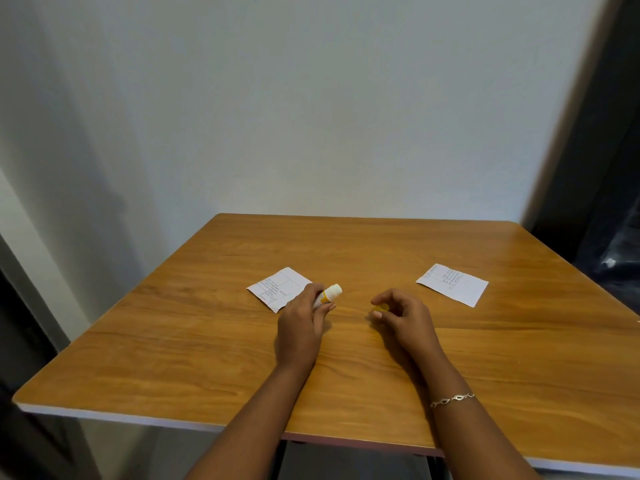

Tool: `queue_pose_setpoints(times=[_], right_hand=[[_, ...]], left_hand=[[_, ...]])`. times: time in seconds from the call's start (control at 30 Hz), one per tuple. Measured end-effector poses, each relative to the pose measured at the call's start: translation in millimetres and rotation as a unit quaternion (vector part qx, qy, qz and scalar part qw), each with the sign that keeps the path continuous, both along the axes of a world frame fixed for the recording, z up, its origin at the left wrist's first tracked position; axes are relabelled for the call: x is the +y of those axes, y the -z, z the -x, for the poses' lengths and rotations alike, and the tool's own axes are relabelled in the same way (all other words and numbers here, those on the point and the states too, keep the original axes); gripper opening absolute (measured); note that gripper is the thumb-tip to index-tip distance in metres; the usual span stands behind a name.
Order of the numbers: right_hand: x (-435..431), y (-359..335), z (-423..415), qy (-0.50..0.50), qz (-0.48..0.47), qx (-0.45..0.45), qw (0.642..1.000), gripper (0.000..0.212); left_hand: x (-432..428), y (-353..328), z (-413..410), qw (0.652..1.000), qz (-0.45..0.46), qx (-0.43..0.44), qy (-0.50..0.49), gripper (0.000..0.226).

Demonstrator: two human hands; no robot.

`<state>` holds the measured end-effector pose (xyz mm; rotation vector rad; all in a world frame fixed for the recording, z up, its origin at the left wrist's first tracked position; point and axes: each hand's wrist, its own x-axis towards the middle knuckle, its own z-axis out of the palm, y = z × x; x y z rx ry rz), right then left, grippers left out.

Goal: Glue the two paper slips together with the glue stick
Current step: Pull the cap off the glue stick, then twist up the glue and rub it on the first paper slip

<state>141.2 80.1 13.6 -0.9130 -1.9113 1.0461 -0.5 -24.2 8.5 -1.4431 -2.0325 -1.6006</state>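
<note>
Two white printed paper slips lie flat on the wooden table (207, 358), well apart. The left slip (277, 289) sits just behind my left hand (301, 327), which covers its near right corner. The right slip (453, 284) lies off to the right, untouched. My left hand grips a white and yellow glue stick (329, 294), tip pointing up and to the right, uncapped. My right hand (401, 320) is curled at the table's middle, pinching the small yellow cap (381, 309) between thumb and fingers. A bracelet circles my right wrist.
The table stands against a pale wall (311, 116). A dark doorway or dark furniture (609, 202) lies to the right, beyond the table's right edge. The near edge of the table runs across the bottom.
</note>
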Motion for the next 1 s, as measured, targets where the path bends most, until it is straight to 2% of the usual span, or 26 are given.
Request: queue_pose_setpoints(times=[0.17, 0.33, 0.4, 0.47, 0.57, 0.73, 1.0], right_hand=[[0.3, 0.3, 0.4, 0.008, -0.012, -0.043, 0.999, 0.014], [-0.1, 1.8, 1.0, -0.001, -0.028, -0.090, 0.996, 0.023], [-2.4, -0.1, -0.2, -0.011, -0.045, -0.084, 0.995, 0.030], [-7.4, -2.7, -0.5, -0.003, -0.104, -0.063, 0.993, 0.035], [-22.3, -6.3, 6.5, 0.014, -0.173, -0.011, 0.985, 0.034], [-46.8, -0.8, 32.0, -0.102, -0.160, -0.029, 0.981, 0.031], [-47.0, 4.3, 43.4, -0.062, -0.127, -0.047, 0.989, 0.024]], left_hand=[[0.3, 1.8, 1.6, 0.998, -0.012, -0.046, 0.028, 0.027], [1.7, 2.6, 3.4, 0.992, -0.023, -0.117, 0.050, 0.032], [1.5, 1.4, 3.2, 0.990, -0.032, -0.123, 0.054, 0.028], [1.3, -0.2, 4.0, 0.991, -0.048, -0.113, 0.049, 0.026], [1.7, -2.3, 5.0, 0.990, -0.067, -0.118, 0.034, 0.029], [2.6, -3.3, 2.9, 0.975, -0.106, -0.192, 0.030, 0.027], [5.8, -4.1, -7.8, 0.936, -0.111, -0.324, 0.077, 0.021]])
